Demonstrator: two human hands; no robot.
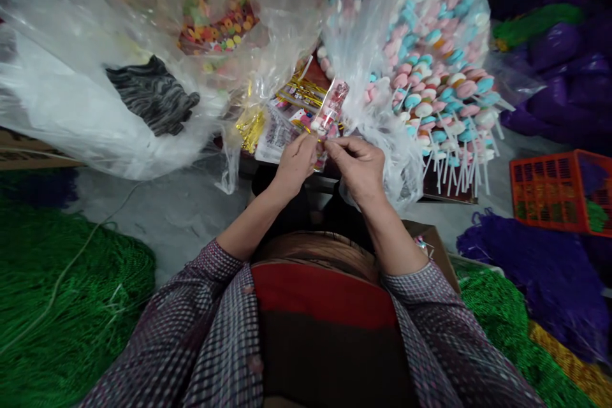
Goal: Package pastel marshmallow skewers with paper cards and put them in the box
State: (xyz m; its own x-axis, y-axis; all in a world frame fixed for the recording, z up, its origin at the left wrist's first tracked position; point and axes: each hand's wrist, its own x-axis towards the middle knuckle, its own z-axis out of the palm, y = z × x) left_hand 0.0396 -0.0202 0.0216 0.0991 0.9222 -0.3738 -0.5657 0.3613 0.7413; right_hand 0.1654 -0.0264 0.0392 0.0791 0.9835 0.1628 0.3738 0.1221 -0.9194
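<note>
Both hands meet in front of my body around a small clear printed bag (331, 105) with something pink and red inside. My left hand (299, 162) is closed on the lower, gathered end of the bag. The thumb and forefinger of my right hand (359, 166) pinch at that same gathered end; whatever thin thing they may hold is too small to make out. Below the hands lie printed plastic wrappers (277, 134) and bundles of gold twist ties (252, 131). To the right sits a heap of pink, white and blue candies on white sticks (437, 108).
Large clear plastic bags (143, 153) cover the left side, one with ring-shaped candies (224, 25) and one under a dark grey wavy object (153, 95). Green strands (71, 287) pile at left, purple strands (535, 280) at right, near an orange crate (545, 188). A cardboard box (437, 248) stands beside my right arm.
</note>
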